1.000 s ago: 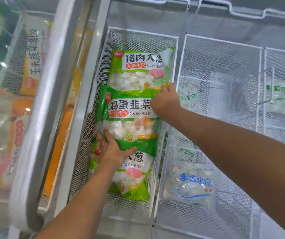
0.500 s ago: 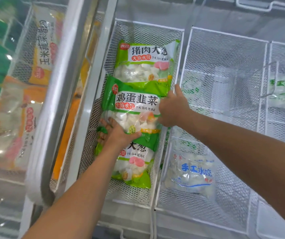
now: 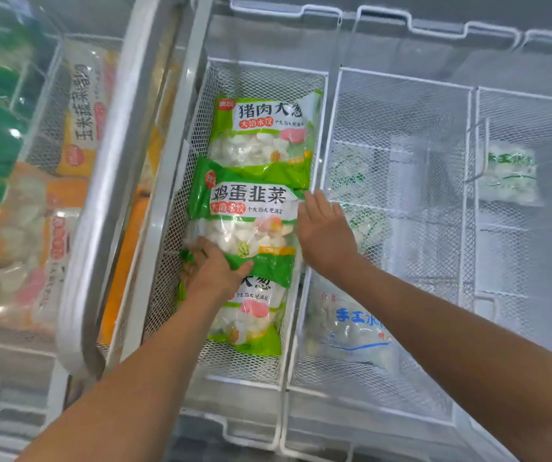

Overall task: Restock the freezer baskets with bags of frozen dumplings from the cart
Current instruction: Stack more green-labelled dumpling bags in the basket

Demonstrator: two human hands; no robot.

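Middle bag lying in the mesh basket, long axis away from the body, overlapping the far bag and the near bag. Directly ahead of both hands. Left hand on its near-left corner, fingers curled over the edge, gripping. Right hand released, fingers straight, just beside its right edge; contact not clear.

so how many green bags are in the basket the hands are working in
3. Far bag at the back, middle bag overlapping it with the left hand holding its near corner, near bag partly under the middle one. More may be hidden beneath.
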